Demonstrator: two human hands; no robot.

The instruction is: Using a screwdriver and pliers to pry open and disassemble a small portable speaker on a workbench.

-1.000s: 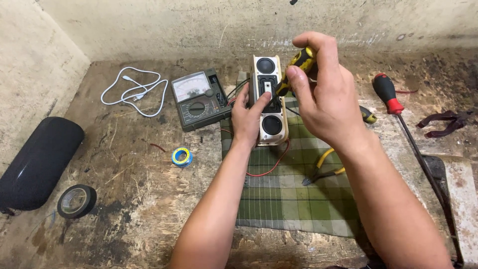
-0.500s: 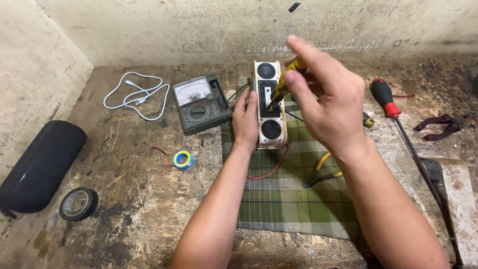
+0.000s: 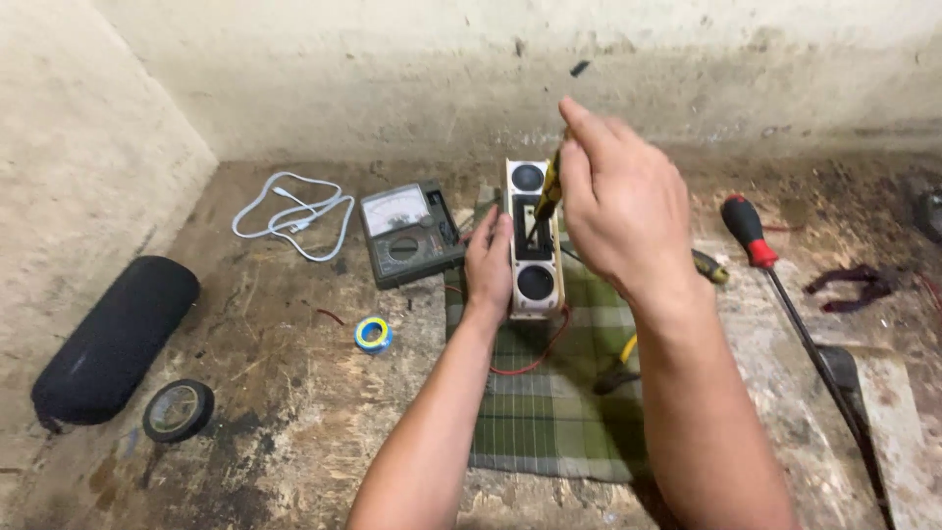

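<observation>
My right hand (image 3: 623, 211) is raised over the middle of the desk (image 3: 294, 432), fingers pinched shut around the handle of a yellow-and-black screwdriver (image 3: 548, 188), whose shaft points down into the dark middle panel of a small white speaker unit (image 3: 533, 240). My left hand (image 3: 489, 265) lies against the left side of that unit, fingers curled about its edge and thumb up along the casing, steadying it. The unit stands lengthwise away from me, with one round driver at the far end and one at the near end. It rests on the far edge of a green checked cloth (image 3: 540, 422). A thin red wire (image 3: 535, 358) loops out from under the unit across the cloth, and yellow-handled pliers (image 3: 618, 368) lie on the cloth just right of my right forearm.

Just left of my left hand sits an analogue multimeter (image 3: 407, 234), tilted, with its dial facing up. Farther left lies a coiled white cable (image 3: 294, 211). Nearer me, a small yellow-and-blue roll of tape (image 3: 373, 335) rests on the bare wood, and well to the left are a black roll of tape (image 3: 178, 409) and a long black cylindrical speaker (image 3: 113, 339) beside the wall. To the right, well apart from my hands, a red-and-black-handled screwdriver (image 3: 751, 236) lies with its long shaft running toward me.
</observation>
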